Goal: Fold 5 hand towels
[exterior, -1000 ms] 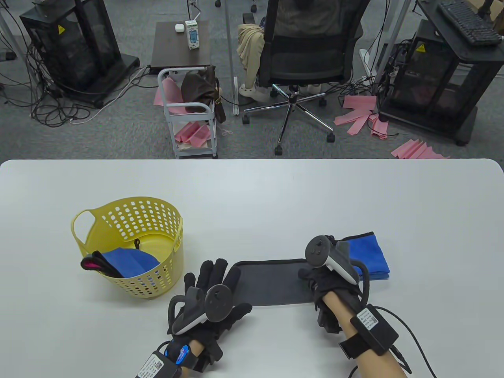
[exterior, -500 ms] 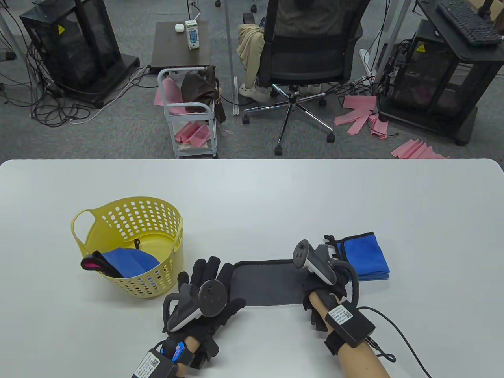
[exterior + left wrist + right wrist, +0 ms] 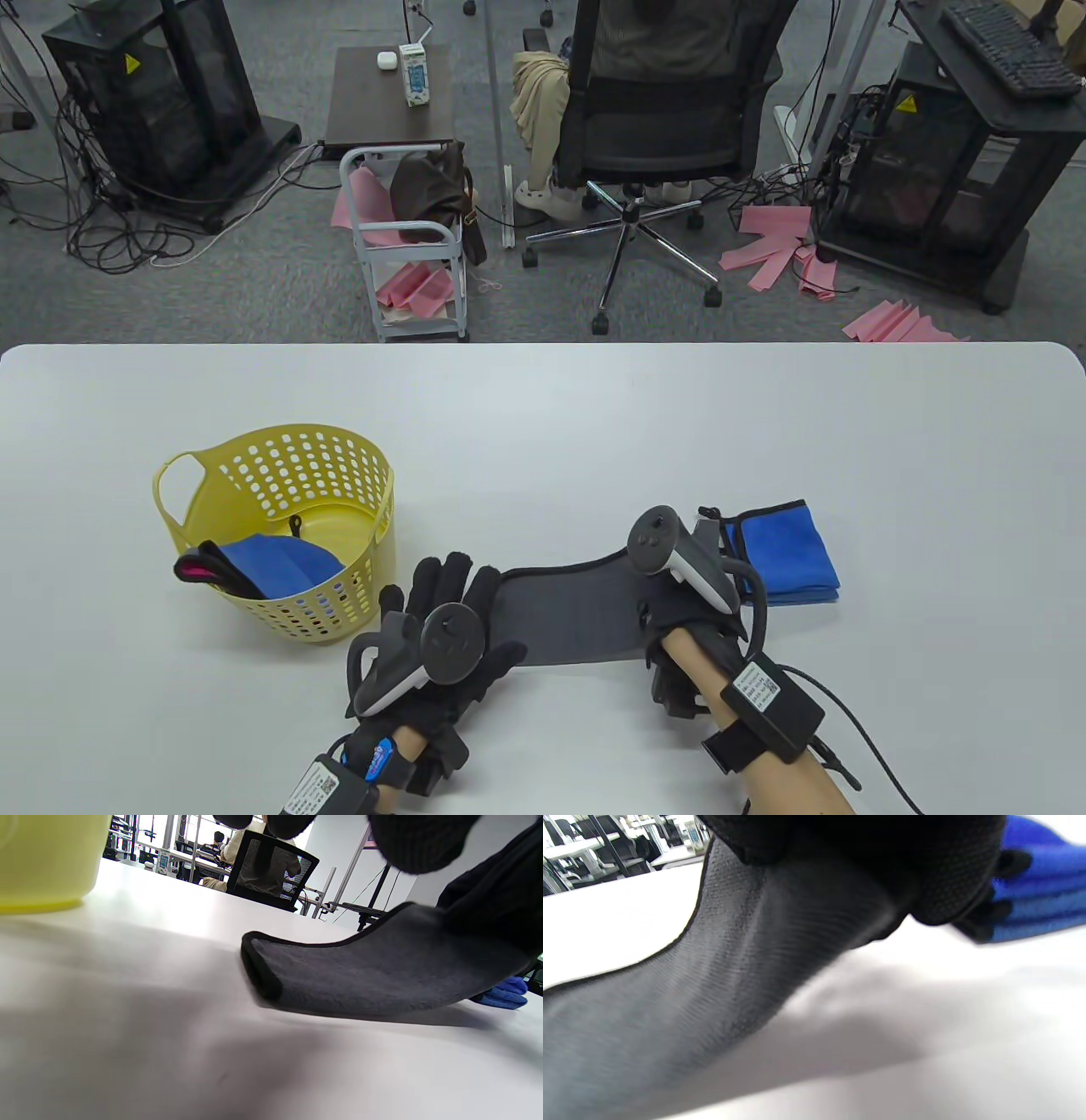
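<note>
Lifting one end of napped grey towel (image 3: 577,615), right hand (image 3: 691,615).

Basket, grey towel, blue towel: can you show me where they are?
Basket (image 3: 212,446), table view, on its far rim.
Grey towel (image 3: 568,607), table view, on its flat middle.
Blue towel (image 3: 793,552), table view, on its top fold.

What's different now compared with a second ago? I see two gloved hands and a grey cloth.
The right hand has drawn in toward the left and lifted its end of the grey towel off the table. The left hand edged slightly left, fingers still at the towel's other end. The folded blue towel and yellow basket stayed put.
</note>
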`<action>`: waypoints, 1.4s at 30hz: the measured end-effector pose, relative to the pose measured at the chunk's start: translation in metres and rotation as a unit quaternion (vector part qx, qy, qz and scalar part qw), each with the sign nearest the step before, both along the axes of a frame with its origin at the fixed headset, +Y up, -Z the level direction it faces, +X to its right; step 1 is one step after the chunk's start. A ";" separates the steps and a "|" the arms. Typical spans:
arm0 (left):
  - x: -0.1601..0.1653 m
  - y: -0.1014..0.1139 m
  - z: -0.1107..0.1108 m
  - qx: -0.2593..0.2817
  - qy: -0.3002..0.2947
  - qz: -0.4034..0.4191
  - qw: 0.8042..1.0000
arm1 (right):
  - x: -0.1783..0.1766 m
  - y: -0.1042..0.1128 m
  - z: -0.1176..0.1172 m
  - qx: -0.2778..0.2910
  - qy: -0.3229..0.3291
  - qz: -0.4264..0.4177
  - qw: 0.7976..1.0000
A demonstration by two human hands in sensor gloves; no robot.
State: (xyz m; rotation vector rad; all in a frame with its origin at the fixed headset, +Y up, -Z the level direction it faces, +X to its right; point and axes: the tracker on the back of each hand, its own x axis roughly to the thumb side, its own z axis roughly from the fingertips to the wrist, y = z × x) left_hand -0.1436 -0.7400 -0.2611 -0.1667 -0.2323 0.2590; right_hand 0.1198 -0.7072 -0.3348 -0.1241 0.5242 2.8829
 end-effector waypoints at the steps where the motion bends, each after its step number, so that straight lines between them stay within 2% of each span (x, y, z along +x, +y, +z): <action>1: -0.001 0.001 0.000 0.001 0.001 0.002 1.000 | 0.000 0.006 0.000 0.015 0.001 0.005 1.000; 3: -0.001 0.001 0.001 0.002 0.001 0.003 1.000 | 0.000 0.020 0.000 0.060 0.003 0.023 0.998; 8: -0.001 0.001 0.001 0.004 0.000 0.007 1.000 | -0.011 0.040 -0.004 0.110 0.029 0.114 0.987; 11: -0.002 0.001 0.001 0.004 0.000 0.008 1.000 | -0.028 0.041 -0.001 0.128 0.053 0.135 0.981; 14: -0.002 0.002 0.001 0.003 0.000 0.010 1.000 | -0.049 0.030 0.007 0.126 0.082 0.130 0.980; 21: -0.002 0.002 0.002 0.000 -0.003 0.007 1.000 | -0.078 -0.007 0.019 0.065 0.116 0.080 0.988; 23: -0.002 0.002 0.002 -0.001 -0.004 0.007 1.000 | -0.079 -0.014 0.019 0.042 0.120 0.033 0.991; 25: -0.002 0.003 0.003 0.000 -0.005 0.007 1.000 | -0.076 -0.020 0.017 -0.014 0.126 -0.044 0.991; 28: -0.003 0.003 0.003 -0.001 -0.006 0.010 1.000 | -0.065 -0.020 0.015 -0.047 0.123 -0.115 0.985; 31: -0.002 0.004 0.003 0.000 -0.007 0.012 1.000 | -0.048 -0.011 0.010 -0.037 0.109 -0.154 0.981; 35: -0.002 0.004 0.004 0.003 -0.009 0.013 1.000 | -0.022 -0.011 -0.002 -0.013 0.069 -0.120 0.990; 42: -0.001 0.004 0.005 0.007 -0.013 0.013 1.000 | -0.002 -0.042 -0.017 -0.060 0.026 -0.046 0.997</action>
